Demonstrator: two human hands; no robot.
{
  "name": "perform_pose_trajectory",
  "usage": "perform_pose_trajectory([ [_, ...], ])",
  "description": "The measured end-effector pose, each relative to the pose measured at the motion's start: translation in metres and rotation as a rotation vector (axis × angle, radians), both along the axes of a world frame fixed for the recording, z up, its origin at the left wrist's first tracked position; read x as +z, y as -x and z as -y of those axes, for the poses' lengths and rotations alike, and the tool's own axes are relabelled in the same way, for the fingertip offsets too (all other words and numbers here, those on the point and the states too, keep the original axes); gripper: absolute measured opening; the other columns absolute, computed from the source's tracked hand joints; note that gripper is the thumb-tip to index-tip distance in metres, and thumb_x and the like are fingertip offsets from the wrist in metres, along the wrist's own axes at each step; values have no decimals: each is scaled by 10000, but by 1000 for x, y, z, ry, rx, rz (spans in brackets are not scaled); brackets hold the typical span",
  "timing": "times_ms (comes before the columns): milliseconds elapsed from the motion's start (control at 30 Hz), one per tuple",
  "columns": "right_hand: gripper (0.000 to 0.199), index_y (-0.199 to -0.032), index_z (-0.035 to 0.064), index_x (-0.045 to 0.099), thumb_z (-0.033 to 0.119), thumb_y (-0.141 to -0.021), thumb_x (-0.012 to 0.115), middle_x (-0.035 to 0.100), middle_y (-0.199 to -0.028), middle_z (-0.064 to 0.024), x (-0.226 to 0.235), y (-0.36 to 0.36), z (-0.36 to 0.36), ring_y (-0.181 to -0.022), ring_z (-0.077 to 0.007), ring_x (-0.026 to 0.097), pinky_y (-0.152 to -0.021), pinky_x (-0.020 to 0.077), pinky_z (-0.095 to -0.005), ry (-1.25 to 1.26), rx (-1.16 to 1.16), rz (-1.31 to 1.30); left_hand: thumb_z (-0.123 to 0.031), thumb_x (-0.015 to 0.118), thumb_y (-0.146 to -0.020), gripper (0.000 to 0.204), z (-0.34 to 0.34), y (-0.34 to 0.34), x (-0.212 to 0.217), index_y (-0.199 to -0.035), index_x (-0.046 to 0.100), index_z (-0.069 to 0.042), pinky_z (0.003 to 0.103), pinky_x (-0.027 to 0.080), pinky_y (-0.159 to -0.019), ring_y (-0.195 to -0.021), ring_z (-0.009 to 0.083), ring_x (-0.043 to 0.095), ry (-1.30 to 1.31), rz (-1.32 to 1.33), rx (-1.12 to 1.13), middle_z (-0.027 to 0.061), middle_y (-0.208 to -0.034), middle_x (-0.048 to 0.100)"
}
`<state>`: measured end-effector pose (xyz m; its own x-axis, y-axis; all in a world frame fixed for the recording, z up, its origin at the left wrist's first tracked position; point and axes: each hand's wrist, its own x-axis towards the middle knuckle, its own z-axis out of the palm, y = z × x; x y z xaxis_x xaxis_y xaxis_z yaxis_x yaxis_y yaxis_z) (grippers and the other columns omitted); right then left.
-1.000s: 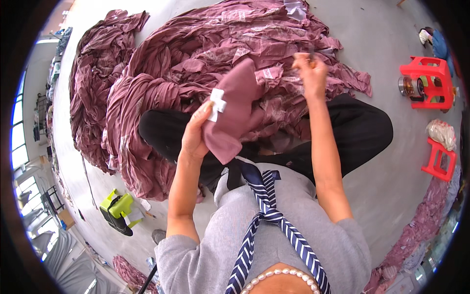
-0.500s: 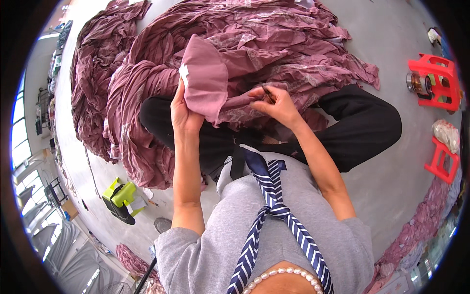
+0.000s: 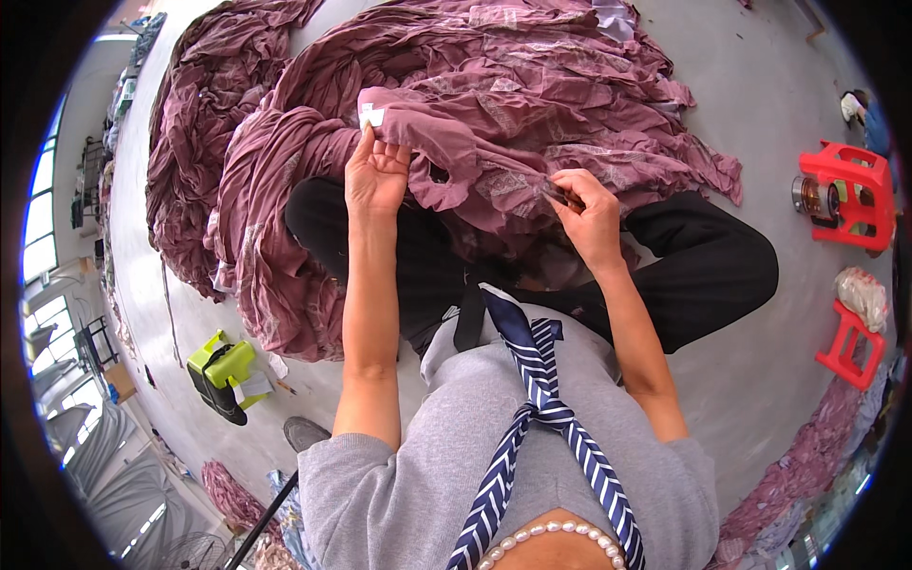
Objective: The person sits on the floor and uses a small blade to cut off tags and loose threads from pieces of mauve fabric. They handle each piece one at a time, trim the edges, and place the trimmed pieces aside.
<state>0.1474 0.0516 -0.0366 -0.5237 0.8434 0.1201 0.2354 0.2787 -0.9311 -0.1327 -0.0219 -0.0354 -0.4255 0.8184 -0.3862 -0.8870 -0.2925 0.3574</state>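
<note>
I sit on the floor with a mauve garment (image 3: 475,157) stretched between my hands over my lap. My left hand (image 3: 375,176) pinches its upper left corner, right below a small white tag (image 3: 370,116). My right hand (image 3: 587,211) grips the garment's lower right edge and seems to hold a small dark tool against the cloth; the tool is mostly hidden by my fingers. A big heap of the same mauve fabric (image 3: 532,76) lies just beyond my knees.
More mauve cloth (image 3: 190,161) is piled at the far left. A lime-green and black bag (image 3: 220,372) sits on the grey floor at my left. Two red plastic stools (image 3: 847,195) (image 3: 847,344) stand at the right, one bearing a jar.
The garment, held up in front of me before, is now lowered and spread out. My right hand came down from the heap and took hold of the garment's right edge.
</note>
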Motion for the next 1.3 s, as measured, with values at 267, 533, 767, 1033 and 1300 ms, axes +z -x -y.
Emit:
perform_pose_trajectory([
  [267,537,-1018,2,592,517,-878,529,654,-796,-82,-45,16,6,-379,-70,332,-347,254,-240,1125,25,-377,-159,491,-931,313,15,-69,14,-1216,491,-31,344,414,-966,-1066,188,566,62,-256,-282,73,-1165,587],
  [533,328,-1044,37,593,250,-818,697,627,-953,-22,-5,-10,8,-803,-106,613,-736,497,-261,1155,-145,-629,3,596,-855,284,49,-121,-12,-1137,560,11,231,460,-834,-914,92,586,253,-794,-769,41,-1012,629],
  [767,195,-1007,-36,614,32,-826,633,608,-829,17,7,-54,38,-735,-39,543,-662,436,-188,689,-65,-235,-229,559,-899,292,46,-145,-32,-1116,559,-35,274,492,-752,-918,123,575,328,-335,-1015,29,-978,601],
  [1033,405,-1024,37,630,43,-620,646,608,-720,-92,30,-46,54,-640,-239,607,-578,472,-342,-305,266,210,-475,442,-904,487,28,-144,-25,-1060,557,-28,319,497,-731,-912,181,595,512,-332,-661,81,-1018,618],
  [1300,256,-990,84,641,155,-757,563,510,-625,-8,24,-24,70,-581,-151,547,-550,428,-294,-564,455,346,-162,617,-826,190,24,-141,-10,-946,568,-24,237,445,-613,-699,93,559,435,-546,-968,11,-814,583],
])
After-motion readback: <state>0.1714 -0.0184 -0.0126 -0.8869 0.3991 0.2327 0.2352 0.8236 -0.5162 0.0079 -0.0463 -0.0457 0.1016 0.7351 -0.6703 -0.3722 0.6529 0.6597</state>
